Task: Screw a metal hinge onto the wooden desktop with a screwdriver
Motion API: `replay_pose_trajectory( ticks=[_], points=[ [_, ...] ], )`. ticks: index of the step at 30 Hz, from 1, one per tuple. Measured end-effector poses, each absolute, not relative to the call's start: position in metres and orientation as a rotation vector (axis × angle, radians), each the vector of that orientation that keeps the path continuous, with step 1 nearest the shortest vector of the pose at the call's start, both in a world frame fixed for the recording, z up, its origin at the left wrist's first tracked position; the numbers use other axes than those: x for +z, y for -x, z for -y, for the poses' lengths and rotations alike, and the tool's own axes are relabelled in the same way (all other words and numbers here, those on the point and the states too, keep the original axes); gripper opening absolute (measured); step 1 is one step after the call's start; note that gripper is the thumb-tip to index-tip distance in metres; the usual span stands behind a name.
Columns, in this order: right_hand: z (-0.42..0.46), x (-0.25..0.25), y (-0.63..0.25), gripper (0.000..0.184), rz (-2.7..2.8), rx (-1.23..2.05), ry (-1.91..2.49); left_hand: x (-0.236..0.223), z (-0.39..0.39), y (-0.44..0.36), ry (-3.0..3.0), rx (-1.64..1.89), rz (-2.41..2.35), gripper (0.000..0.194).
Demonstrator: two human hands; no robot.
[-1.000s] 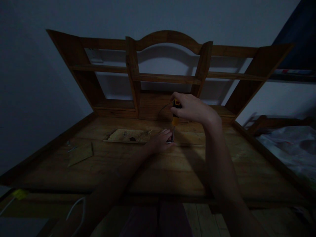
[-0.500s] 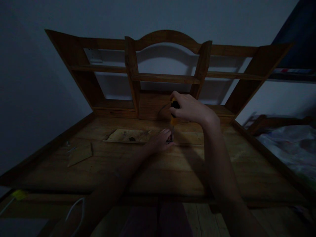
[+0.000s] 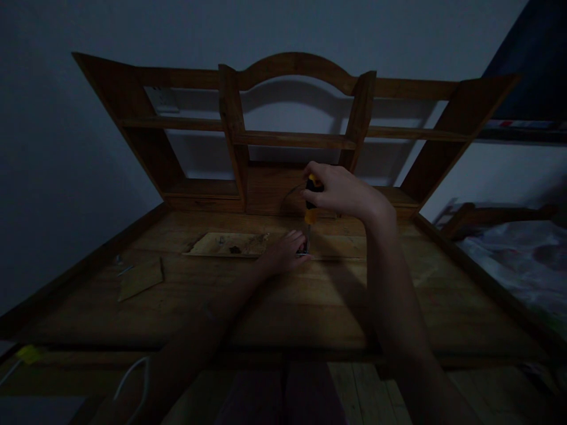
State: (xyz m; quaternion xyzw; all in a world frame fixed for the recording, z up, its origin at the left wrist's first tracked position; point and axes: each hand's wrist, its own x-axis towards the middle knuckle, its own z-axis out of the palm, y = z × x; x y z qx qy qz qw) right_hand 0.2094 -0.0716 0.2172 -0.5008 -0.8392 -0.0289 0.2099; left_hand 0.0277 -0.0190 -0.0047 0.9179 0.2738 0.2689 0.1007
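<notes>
My right grip (image 3: pixel 343 192) is wrapped around the handle of a screwdriver (image 3: pixel 310 216), thumb and fingers pressed against its black and yellow sides. The tool stands nearly upright, its yellow collar and thin metal shaft showing below my curled fingers. The lower end of the shaft comes down just beside the fingertips of my left grip (image 3: pixel 282 255), which lies low, at the wooden strip (image 3: pixel 341 247) on the tabletop (image 3: pixel 305 304). A small metal piece (image 3: pixel 302 252) sits right there, between my left thumb and fingers and at the foot of the shaft. My left fingers are bent near it, but I cannot tell whether they pinch it or only rest around it.

To the left of that grip lies a pale, worn patch (image 3: pixel 225 243) with a dark hole in it. Further left, well apart from both my grips, are a flat piece of wood (image 3: pixel 140 282) and a thin metal bit (image 3: pixel 125 270) near it. Behind my right grip stands the wooden shelf unit (image 3: pixel 295 140).
</notes>
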Motion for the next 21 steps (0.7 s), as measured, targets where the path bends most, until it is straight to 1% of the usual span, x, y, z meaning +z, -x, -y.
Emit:
replay_pose_trajectory(
  ticks=[6,9,13,15,18,21],
  points=[
    [0.0727,0.2201,-0.2125,0.021,2.353,-0.058,1.365,-0.0053,0.0196,-0.0275,-2.724,0.808,-0.797,0.026],
    [0.074,0.2194,-0.2098,0.023,2.336,-0.132,1.43,-0.0067,0.0186,-0.0276,-2.731,0.821,-0.787,0.027],
    [0.0761,0.2188,-0.2069,0.034,2.324,-0.134,1.483,-0.0075,0.0176,-0.0276,-2.725,0.813,-0.78,0.027],
    [0.0759,0.2191,-0.208,0.033,2.35,-0.089,1.447,-0.0074,0.0174,-0.0276,-2.718,0.811,-0.783,0.027],
    [0.0739,0.2198,-0.2116,0.027,2.382,-0.059,1.394,-0.0066,0.0173,-0.0275,-2.713,0.802,-0.785,0.027],
    [0.0731,0.2199,-0.2131,0.024,2.382,-0.034,1.387,-0.0055,0.0179,-0.0273,-2.714,0.795,-0.772,0.023]
  ],
)
